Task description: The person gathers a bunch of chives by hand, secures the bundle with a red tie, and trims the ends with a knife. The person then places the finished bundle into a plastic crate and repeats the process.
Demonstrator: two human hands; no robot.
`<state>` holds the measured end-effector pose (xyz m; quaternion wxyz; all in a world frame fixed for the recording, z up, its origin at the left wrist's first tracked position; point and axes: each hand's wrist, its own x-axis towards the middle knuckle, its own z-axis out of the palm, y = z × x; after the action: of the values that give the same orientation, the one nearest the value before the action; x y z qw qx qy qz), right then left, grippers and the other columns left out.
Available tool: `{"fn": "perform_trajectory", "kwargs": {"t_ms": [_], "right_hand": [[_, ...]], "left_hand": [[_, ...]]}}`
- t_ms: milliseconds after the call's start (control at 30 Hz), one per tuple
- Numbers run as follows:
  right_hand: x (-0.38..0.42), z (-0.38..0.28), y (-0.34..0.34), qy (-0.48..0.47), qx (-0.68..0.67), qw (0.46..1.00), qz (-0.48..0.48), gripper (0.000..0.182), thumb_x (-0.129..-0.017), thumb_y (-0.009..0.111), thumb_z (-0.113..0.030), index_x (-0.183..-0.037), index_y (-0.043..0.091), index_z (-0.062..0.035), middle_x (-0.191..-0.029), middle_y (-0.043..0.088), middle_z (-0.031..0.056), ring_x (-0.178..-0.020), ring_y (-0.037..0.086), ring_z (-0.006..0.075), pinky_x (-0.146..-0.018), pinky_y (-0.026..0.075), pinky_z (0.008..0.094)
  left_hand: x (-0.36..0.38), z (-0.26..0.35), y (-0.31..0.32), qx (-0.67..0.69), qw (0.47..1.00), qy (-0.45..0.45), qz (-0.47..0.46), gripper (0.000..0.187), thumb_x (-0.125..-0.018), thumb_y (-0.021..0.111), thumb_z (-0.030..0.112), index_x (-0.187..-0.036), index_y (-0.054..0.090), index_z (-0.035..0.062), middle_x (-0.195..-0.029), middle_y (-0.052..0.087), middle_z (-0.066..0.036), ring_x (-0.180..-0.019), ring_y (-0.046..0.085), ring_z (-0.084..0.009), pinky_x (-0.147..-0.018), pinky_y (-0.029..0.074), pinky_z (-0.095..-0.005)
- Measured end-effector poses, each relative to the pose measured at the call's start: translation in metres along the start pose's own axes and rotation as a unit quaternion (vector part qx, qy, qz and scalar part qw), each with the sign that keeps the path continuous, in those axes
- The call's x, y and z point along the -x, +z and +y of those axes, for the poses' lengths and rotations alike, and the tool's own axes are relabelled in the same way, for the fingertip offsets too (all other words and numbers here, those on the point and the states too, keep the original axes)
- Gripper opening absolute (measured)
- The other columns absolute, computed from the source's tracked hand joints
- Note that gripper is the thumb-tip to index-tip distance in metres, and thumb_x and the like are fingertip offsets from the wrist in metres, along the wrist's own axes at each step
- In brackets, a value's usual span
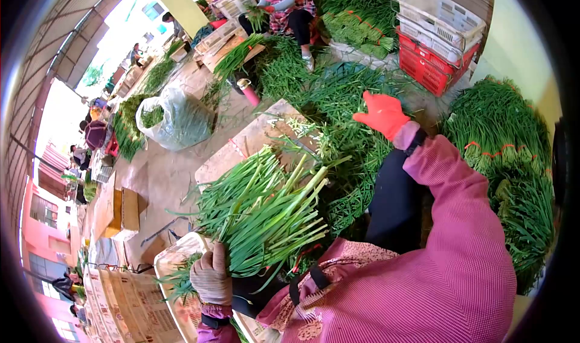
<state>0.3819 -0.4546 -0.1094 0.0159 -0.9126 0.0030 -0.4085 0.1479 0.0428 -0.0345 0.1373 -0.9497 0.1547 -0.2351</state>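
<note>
My left hand (211, 275), in a striped grey glove, is closed around the lower end of a loose bunch of long green stalks (266, 222). The bunch fans out to the upper right over a wooden board (223, 160), its pale ends pointing right. In an orange glove, my right hand (383, 116) is raised above a heap of loose green leaves (356, 156). Its thumb and a finger stick out, and nothing shows between them. Beside my left hand is a white crate (175, 253) with some greens in it.
Tied green bundles (504, 131) lie at the right, below stacked white crates (444, 17) and a red crate (426, 62). A seated person (290, 5) holds greens at the top. A plastic bag (181, 119), pink bottle (249, 92) and cardboard box (124, 213) stand left.
</note>
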Motion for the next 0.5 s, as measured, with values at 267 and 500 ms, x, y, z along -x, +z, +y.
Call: {"fn": "perform_trajectory", "kwargs": {"t_ms": [267,500], "right_hand": [[-0.028,-0.110,-0.148,-0.159,-0.381,0.723,-0.554,0.062,-0.084,0.056,-0.067,-0.090,0.073,-0.0078,-0.079,0.069,0.0137,-0.075,0.065,0.0316,-0.072,0.050,0.0402],[0.017,-0.130,-0.104,-0.126,-0.603,0.567,-0.546,0.031,-0.092,0.061,-0.031,-0.099,0.072,-0.0030,-0.091,0.072,0.0082,-0.084,0.068,0.0194,-0.075,0.053,0.0334]], "left_hand": [[-0.014,0.001,-0.004,-0.009,0.997,0.071,0.020,0.052,-0.079,0.065,0.010,-0.129,0.054,0.0178,-0.094,0.060,-0.005,-0.078,0.058,-0.0261,-0.068,0.048,-0.0421],[-0.014,-0.002,-0.015,0.004,0.996,0.085,0.000,0.052,-0.077,0.060,0.008,-0.129,0.052,0.0116,-0.100,0.060,-0.010,-0.086,0.059,-0.0307,-0.075,0.048,-0.0446]]}}
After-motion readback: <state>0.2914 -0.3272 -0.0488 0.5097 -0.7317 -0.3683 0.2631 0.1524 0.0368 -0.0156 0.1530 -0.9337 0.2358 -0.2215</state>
